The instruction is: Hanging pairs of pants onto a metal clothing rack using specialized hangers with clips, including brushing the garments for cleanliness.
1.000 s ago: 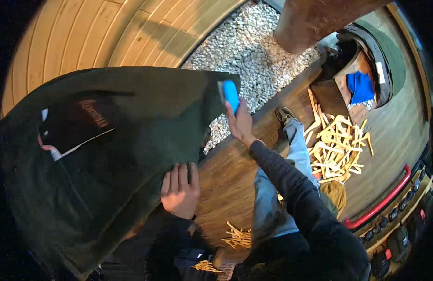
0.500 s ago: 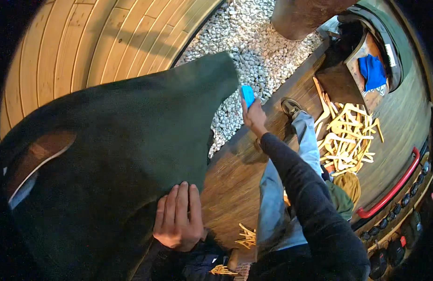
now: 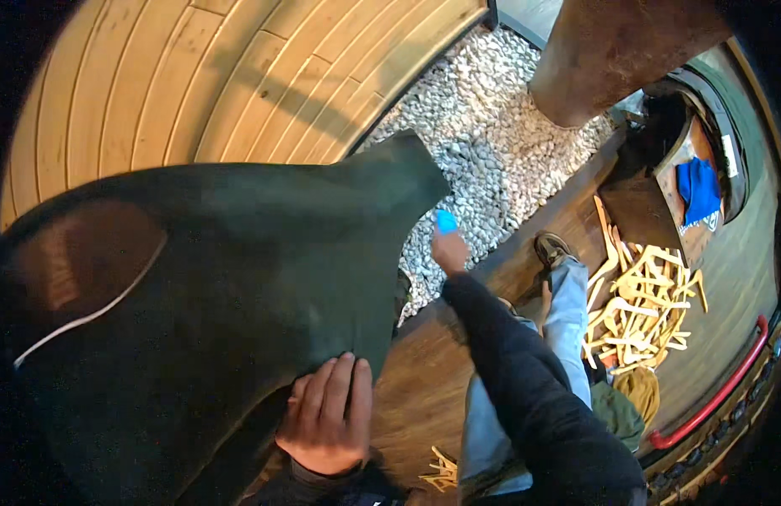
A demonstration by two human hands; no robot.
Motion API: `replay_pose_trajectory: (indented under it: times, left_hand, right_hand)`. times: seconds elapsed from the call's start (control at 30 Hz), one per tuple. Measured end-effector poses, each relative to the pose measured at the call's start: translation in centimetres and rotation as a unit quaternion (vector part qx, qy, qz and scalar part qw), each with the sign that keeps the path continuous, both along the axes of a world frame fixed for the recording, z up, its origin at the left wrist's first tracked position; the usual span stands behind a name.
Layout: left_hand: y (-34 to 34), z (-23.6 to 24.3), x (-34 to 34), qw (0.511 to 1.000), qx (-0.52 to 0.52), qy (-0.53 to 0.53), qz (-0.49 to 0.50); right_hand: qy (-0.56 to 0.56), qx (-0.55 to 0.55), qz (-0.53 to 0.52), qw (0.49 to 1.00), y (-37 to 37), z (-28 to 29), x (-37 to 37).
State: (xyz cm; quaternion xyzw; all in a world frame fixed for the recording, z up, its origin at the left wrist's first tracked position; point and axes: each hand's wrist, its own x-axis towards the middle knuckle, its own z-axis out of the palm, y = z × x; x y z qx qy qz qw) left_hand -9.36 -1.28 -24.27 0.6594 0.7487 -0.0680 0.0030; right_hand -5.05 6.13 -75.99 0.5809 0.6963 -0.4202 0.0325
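Note:
A large dark green piece of cloth [image 3: 264, 253], which looks like a garment with a sleeve-like corner, spreads across the left and middle. A brown area with a white curved edge shows at its left. At its lower right edge my left hand [image 3: 327, 413] lies with fingers together over the cloth, gripping that edge; the thumb is hidden. My right hand [image 3: 449, 251] is closed round a small bright blue object [image 3: 445, 221], just off the sleeve-like corner and above the gravel. Its kind I cannot make out.
White gravel [image 3: 500, 126] lies beyond, beside a wooden plank surface [image 3: 264, 67] and a brown post [image 3: 610, 59]. Wooden hangers [image 3: 643, 304] are heaped on the floor at right, near folded clothes [image 3: 618, 413], a blue cloth [image 3: 699, 190] and a red rail [image 3: 719, 388].
My right hand has drawn back toward me with the blue object, which has turned and shows less. The view has shifted, moving the gravel and hangers lower and rightward. My left hand stays on the cloth.

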Motion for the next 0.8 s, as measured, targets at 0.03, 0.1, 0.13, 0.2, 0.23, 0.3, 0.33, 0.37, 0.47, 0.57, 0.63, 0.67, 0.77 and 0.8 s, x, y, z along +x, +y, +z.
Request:
replay_pose_trajectory:
  times: [0.03, 0.1, 0.13, 0.2, 0.23, 0.3, 0.33, 0.37, 0.47, 0.57, 0.63, 0.67, 0.77, 0.8]
  left_hand:
    - [-0.3, 0.4, -0.1, 1.0, 0.004, 0.01, 0.029]
    - [-1.7, 2.1, -0.9, 0.997, -0.032, 0.045, 0.05]
    - [-2.2, 2.3, -0.9, 0.996, -0.024, 0.045, 0.072]
    - [-2.3, 1.7, -1.1, 0.996, 0.007, 0.036, 0.083]
    - [-2.7, 1.4, -0.9, 0.996, 0.011, 0.031, 0.08]
    - [-3.4, 0.8, -0.5, 0.995, 0.029, 0.025, 0.087]
    - [-3.5, 0.7, -0.3, 0.995, 0.036, 0.02, 0.086]
    - [-3.7, 0.7, -0.1, 0.996, 0.036, 0.017, 0.081]
    - [-4.0, 1.1, 0.9, 0.998, 0.027, 0.011, 0.053]
    - [-1.0, 1.2, 2.7, 0.997, 0.029, 0.006, 0.078]
    - [-1.7, 0.7, 2.3, 0.985, -0.034, 0.076, 0.15]
    - [-1.4, -0.2, 3.0, 0.982, -0.047, 0.049, 0.178]
    - [2.9, -0.3, 5.3, 0.982, -0.088, 0.015, 0.165]
    - [4.8, -0.9, 6.2, 0.978, -0.122, -0.027, 0.165]
  right_hand:
    - [0.016, 0.193, 0.168, 0.967, -0.7, -0.6, 2.6]
    - [-0.02, -0.061, 0.015, 0.998, -1.8, 5.1, 1.9]
    - [-0.026, -0.056, 0.015, 0.998, -0.8, 6.9, 2.6]
    - [-0.003, -0.078, -0.059, 0.995, 4.2, 9.2, 1.6]
    - [0.051, -0.066, -0.079, 0.993, 6.3, 11.7, 0.0]
    - [0.21, -0.007, -0.122, 0.97, 9.2, 17.7, -4.7]
    - [0.275, 0.005, -0.064, 0.959, 10.2, 20.5, -6.8]
    - [0.361, 0.023, -0.119, 0.925, 9.9, 24.2, -8.9]
    - [0.492, 0.141, -0.109, 0.852, 5.1, 28.9, -11.8]
    - [0.221, -0.116, 0.014, 0.968, 1.4, 18.9, -9.2]
    - [0.116, -0.148, -0.054, 0.981, -1.7, 17.2, -3.5]
    - [0.111, -0.02, 0.079, 0.991, -0.6, 13.6, 2.3]
    - [-0.052, -0.114, -0.042, 0.991, 5.7, 14.4, 15.6]
    - [-0.058, -0.06, -0.066, 0.994, 8.0, 13.9, 20.8]
